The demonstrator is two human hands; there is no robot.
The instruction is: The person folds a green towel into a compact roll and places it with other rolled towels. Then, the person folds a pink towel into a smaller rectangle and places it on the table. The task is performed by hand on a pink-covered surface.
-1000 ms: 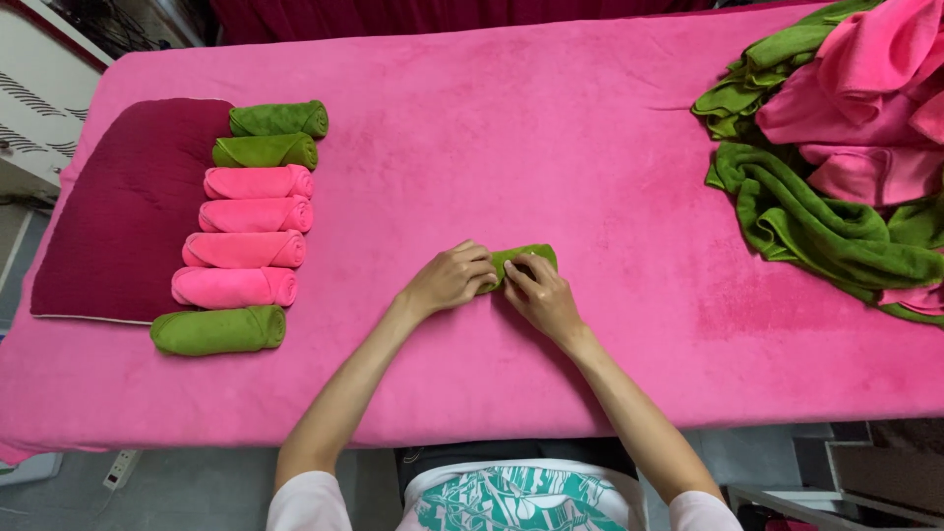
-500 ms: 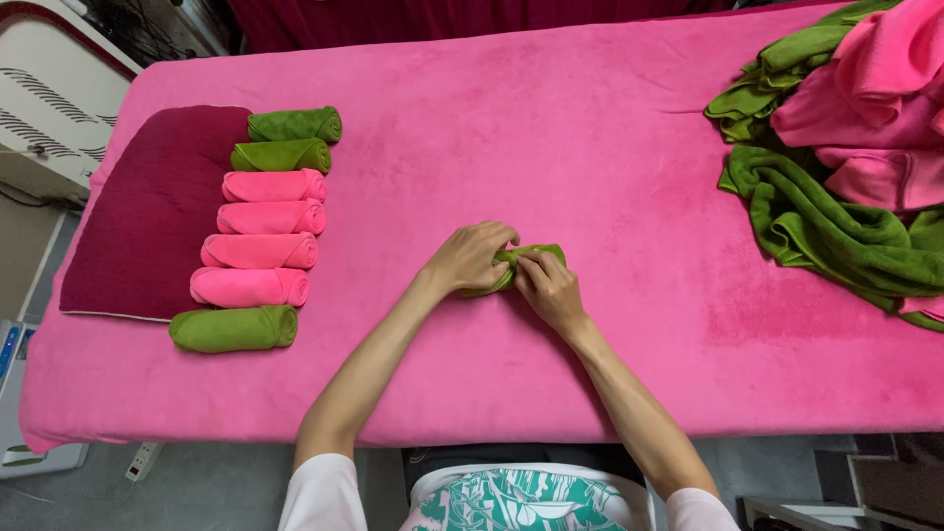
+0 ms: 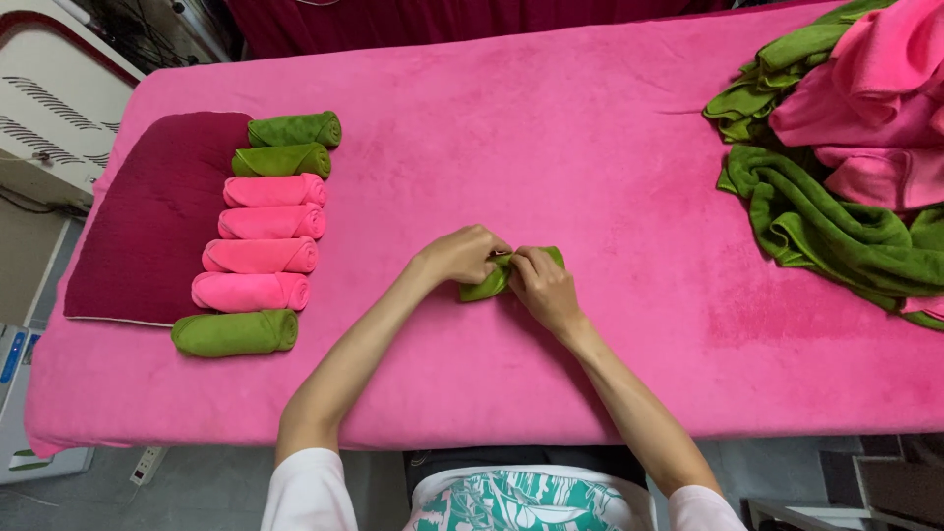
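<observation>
Both hands, left hand (image 3: 462, 254) and right hand (image 3: 543, 287), have their grip clamped on the small green terrycloth roll (image 3: 500, 276) mid-desk, probably pinching so it stays tight like the rolled towels (image 3: 261, 256) near the left edge.

Left hand (image 3: 464, 254) and right hand (image 3: 544, 285) around a rolled green towel (image 3: 489, 284) on pink table (image 3: 511, 128).

we saw both bare forearms reach forward from short white sleeves and converge toward the middle, elbows apart and wrists close together. the left hand (image 3: 464, 254) lay knuckles up, its fingers curled down and inward toward the right. the right hand (image 3: 544, 287) sat just beside it, back upward, fingers bent and pinched toward the left hand's fingertips.
</observation>
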